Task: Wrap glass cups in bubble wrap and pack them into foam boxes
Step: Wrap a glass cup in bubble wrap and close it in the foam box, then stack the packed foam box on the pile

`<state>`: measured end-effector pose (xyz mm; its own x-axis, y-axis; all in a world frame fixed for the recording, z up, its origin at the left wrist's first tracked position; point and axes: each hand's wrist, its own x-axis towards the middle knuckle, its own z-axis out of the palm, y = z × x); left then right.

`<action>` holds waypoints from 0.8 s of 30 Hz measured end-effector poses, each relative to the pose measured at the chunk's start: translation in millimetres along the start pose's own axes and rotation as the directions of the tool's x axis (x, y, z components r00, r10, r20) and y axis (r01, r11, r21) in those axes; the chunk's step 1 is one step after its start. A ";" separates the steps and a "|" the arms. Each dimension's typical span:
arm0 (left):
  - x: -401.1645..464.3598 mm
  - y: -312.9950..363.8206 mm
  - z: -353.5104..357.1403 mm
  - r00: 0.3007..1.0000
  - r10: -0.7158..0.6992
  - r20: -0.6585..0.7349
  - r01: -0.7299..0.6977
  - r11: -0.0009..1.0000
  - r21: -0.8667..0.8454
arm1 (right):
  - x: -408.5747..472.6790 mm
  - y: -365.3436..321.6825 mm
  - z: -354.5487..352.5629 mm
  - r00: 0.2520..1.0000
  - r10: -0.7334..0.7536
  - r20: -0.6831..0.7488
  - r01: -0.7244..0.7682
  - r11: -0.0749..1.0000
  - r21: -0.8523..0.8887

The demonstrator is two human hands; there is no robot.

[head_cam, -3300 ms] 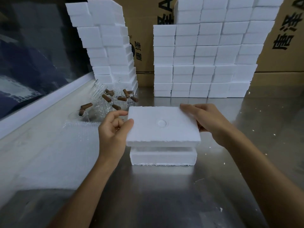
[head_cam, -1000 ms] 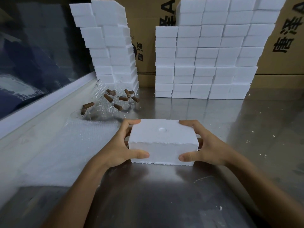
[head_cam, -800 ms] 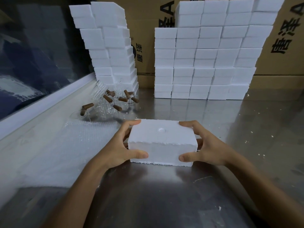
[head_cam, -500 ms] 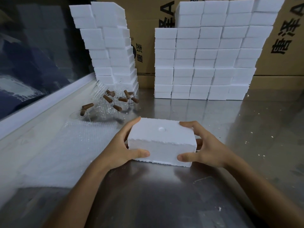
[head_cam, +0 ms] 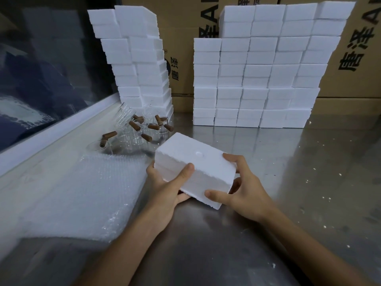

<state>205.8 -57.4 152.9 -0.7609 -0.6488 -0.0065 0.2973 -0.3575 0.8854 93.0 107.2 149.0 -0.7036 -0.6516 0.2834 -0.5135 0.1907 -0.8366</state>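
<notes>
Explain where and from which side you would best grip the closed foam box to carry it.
Grip the foam box by its two short end faces, one hand from each side, as the left hand and right hand do: flat, parallel ends, and pressure keeps lid on.

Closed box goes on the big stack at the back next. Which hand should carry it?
Probably right. The big stack stands back-right, on the right hand's side, and that hand already grips the foam box.

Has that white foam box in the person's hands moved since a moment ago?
Yes. The foam box has lifted off the metal table and turned, tilting.
</notes>
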 end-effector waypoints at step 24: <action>9.3 14.7 0.8 0.989 -0.039 -0.145 0.088 0.935 0.345 | 51.9 -24.6 2.7 0.720 -0.691 0.065 0.505 0.457 -0.732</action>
<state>202.5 -68.2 166.2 -0.6807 -0.7245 -0.1085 0.0122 -0.1593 0.9872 70.5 66.7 183.0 -0.1193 -0.6488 0.7516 -0.9498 0.2951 0.1040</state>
